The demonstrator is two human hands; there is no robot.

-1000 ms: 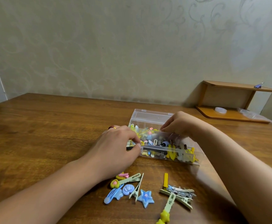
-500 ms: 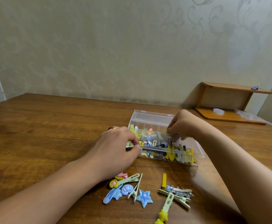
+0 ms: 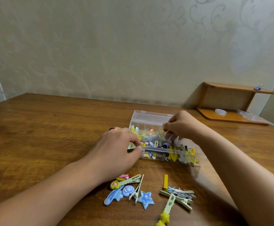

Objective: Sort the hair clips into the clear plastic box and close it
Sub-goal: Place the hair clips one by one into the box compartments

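The clear plastic box point(image 3: 159, 151) stands open on the wooden table, its lid point(image 3: 151, 117) lying flat behind it and several colourful hair clips inside. My left hand point(image 3: 116, 149) grips the box's front left corner. My right hand point(image 3: 182, 126) hovers over the back right of the box, fingertips pinching what looks like a thin dark hair clip hanging beneath them. Loose clips lie in front of the box: a blue star clip point(image 3: 145, 199), a blue snap clip point(image 3: 112, 195), a pile of silver clips point(image 3: 182, 192) and a pale clip with a yellow star point(image 3: 166, 209).
A small wooden shelf point(image 3: 230, 116) stands at the table's back right against the wall, with a purple clip point(image 3: 258, 87) on top and a white round lid point(image 3: 220, 111) below. Bare table point(image 3: 43, 128) stretches to the left.
My right hand has risen from the middle of the box and shifted toward its back edge. My left hand has stayed on the box's front left corner.
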